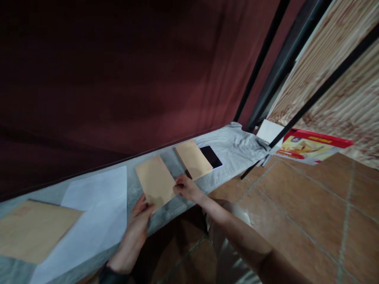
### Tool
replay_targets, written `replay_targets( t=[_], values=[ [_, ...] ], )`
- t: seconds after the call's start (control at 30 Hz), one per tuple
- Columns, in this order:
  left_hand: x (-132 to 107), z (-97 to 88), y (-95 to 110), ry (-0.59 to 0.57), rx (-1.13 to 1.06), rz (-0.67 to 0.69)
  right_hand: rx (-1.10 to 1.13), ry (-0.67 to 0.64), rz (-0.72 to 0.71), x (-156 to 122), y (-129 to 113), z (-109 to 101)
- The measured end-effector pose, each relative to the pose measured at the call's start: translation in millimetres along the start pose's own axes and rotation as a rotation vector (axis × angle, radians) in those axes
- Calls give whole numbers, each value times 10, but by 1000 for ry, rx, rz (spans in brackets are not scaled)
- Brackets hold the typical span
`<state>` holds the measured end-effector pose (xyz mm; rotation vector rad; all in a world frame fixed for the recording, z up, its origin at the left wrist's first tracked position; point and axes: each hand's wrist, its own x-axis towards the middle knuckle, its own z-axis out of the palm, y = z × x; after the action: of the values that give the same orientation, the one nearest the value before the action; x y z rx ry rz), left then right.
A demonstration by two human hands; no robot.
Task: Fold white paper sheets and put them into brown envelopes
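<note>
A tan envelope [155, 181] lies on the grey ledge [174, 209], and both hands are on it. My left hand [139, 221] holds its near lower corner, thumb on top and fingers closed under the edge. My right hand [187, 188] pinches the envelope's right edge. A second tan envelope [193, 159] lies just beyond the right hand, with a black phone [211, 156] beside it.
White paper sheets [97, 205] lie left of the hands, and a larger brown envelope [32, 230] rests on them at far left. Grey cloth [237, 144] covers the ledge's far end. A red and yellow box [310, 148] sits on the tiled floor [310, 213]. A dark red wall rises behind.
</note>
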<state>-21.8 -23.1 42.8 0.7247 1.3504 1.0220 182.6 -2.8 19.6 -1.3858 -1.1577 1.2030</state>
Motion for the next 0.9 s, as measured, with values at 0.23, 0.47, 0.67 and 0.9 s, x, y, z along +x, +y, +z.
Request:
replay_targets(
  t=[0.23, 0.47, 0.67, 0.9],
  values=[
    [121, 912, 174, -159, -25, 169, -44, 307, -145, 217, -192, -752],
    [432, 1618, 31, -225, 74, 226, -487, 583, -143, 199, -150, -1244],
    [544, 1667, -143, -176, 231, 284, -683, 575, -65, 169, -54, -1280],
    [545, 1393, -223, -77, 340, 373, -787, 593, -152, 144, -105, -1230]
  ],
)
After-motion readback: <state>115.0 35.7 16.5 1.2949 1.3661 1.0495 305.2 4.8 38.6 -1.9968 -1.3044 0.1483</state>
